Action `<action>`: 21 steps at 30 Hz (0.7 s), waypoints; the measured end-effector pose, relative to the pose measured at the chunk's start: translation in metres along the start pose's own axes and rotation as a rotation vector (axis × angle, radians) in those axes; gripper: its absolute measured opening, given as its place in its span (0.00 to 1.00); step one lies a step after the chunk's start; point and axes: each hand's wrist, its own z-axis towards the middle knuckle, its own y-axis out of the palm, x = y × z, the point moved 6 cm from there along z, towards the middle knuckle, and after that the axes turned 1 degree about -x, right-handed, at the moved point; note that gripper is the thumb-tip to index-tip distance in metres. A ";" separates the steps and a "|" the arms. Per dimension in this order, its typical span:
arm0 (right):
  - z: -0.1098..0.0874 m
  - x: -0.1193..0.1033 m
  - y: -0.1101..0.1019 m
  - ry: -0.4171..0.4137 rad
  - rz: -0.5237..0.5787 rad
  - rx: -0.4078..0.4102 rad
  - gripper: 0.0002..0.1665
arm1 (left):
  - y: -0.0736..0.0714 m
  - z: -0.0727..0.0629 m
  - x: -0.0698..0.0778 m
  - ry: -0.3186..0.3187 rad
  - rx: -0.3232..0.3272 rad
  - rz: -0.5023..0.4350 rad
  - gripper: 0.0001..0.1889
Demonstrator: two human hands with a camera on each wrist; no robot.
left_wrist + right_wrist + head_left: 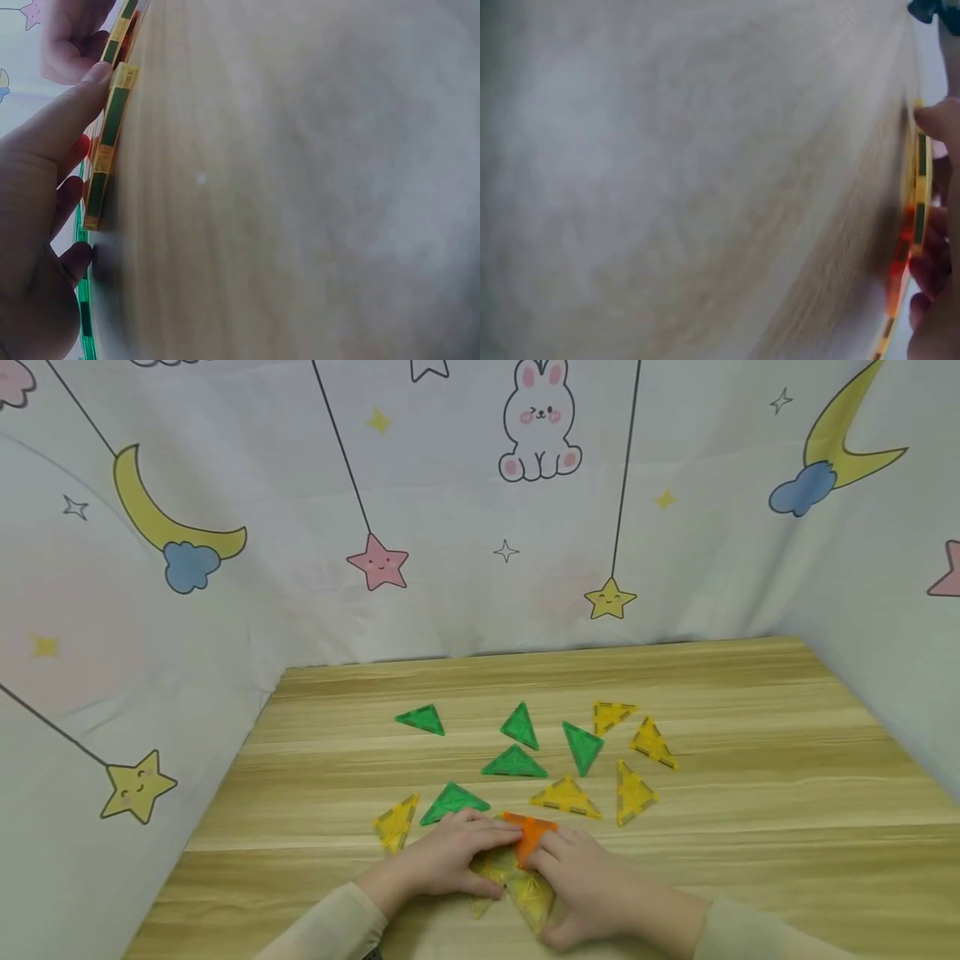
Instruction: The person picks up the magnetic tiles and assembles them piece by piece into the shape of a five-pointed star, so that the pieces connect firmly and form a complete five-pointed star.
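Both half-curled, left hand (450,853) and right hand (592,883) grip yellow triangles (533,897), the right-hand one's long edge running eleven-to-five; at its twelve o'clock, an orange triangle (528,835) points toward six.

Orange triangle (531,833) beside yellow triangles (531,896)

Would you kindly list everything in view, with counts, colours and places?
Tabletop: one, wood-coloured, lower half
Cloth backdrop: white, behind and beside the tabletop
Cartoon prints: several, mainly yellow, pink and blue, on the backdrop
Green triangles: five, green, on the tabletop
Loose yellow triangles: five, yellow, on the tabletop
Clustered yellow triangles: at least two, yellow, near side, partly hidden
Orange triangle: one visible, orange, beside that cluster
Sleeves: two, pale, on both arms
Left hand: one, gripping the cluster
Right hand: one, gripping the cluster
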 end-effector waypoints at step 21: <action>-0.022 -0.001 -0.010 0.022 -0.076 0.097 0.36 | -0.001 0.000 0.000 -0.034 -0.012 -0.024 0.36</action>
